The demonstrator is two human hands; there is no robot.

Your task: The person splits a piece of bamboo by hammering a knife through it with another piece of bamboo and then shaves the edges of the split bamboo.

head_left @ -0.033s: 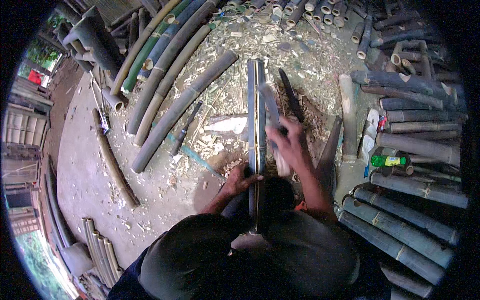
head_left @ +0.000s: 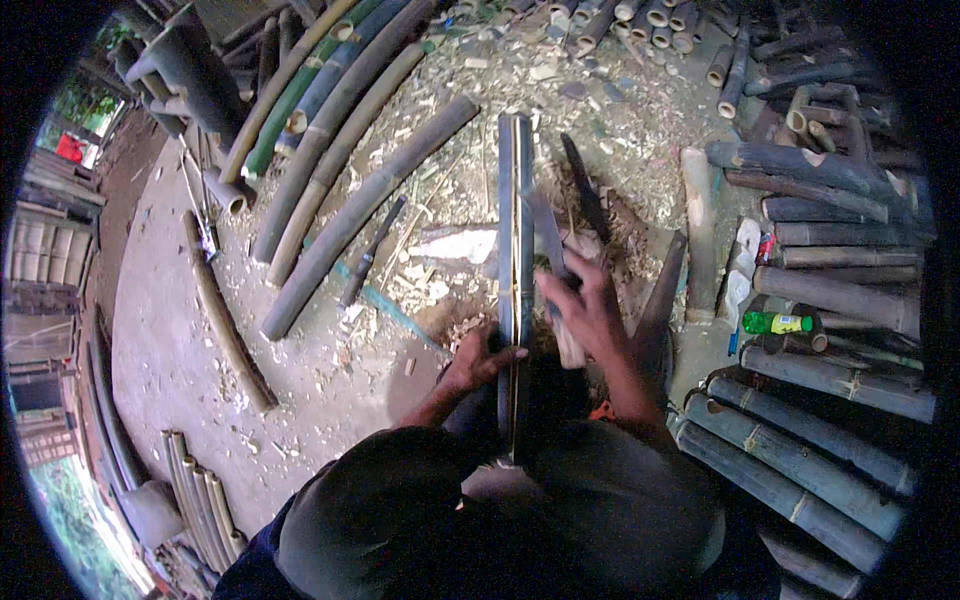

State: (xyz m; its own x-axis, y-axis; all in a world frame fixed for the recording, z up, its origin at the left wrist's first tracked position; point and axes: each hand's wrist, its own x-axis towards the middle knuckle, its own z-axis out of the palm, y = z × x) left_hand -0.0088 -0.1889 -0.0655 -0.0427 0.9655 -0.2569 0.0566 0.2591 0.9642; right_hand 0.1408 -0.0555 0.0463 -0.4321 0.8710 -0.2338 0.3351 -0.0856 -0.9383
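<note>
A dark bamboo pole (head_left: 506,220) stretches away from between my knees, with a pale split running along its length. My left hand (head_left: 474,362) grips it near my lap, thumb laid across the split. Just right of the pole, my right hand (head_left: 590,308) is closed round a knife; its blade (head_left: 546,228), blurred by motion, points away from me beside the pole. The pale wooden handle (head_left: 569,346) sticks out below that hand. Whether the blade touches the bamboo I cannot tell.
Bamboo poles (head_left: 370,215) lie at the left, and cut lengths (head_left: 790,435) are stacked at the right. A dark blade-shaped piece (head_left: 585,185) lies beyond my right hand. Pale chips (head_left: 540,73) cover the far floor. A green bottle (head_left: 775,322) rests among the right-hand lengths.
My right hand and the knife have shifted slightly toward me along the pole. The left hand keeps its grip in the same place.
</note>
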